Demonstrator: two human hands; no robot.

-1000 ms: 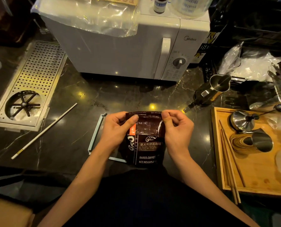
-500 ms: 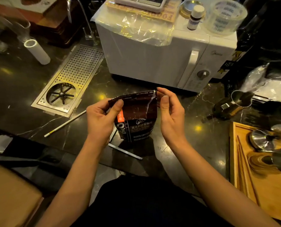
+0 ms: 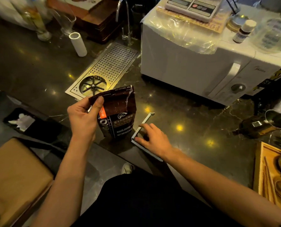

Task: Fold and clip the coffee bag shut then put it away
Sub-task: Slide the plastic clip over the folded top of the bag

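Note:
A dark brown coffee bag (image 3: pixel 120 115) with white print stands upright on the dark marble counter. My left hand (image 3: pixel 83 117) pinches its top left corner between thumb and fingers. A long pale sealing clip (image 3: pixel 142 124), opened into an angle, lies on the counter just right of the bag. My right hand (image 3: pixel 153 139) rests over the clip's hinge end, fingers spread and touching it, not closed around it.
A white microwave (image 3: pixel 193 66) with a scale on top stands at the back right. A perforated steel drip tray (image 3: pixel 107 69) is behind the bag. A wooden tray (image 3: pixel 259 171) with metal tools sits at the right edge; a milk pitcher (image 3: pixel 274 118) lies nearby.
My right hand let go of the bag's top right corner and dropped to the clip on the counter. The left hand still holds the bag. The camera view shifted.

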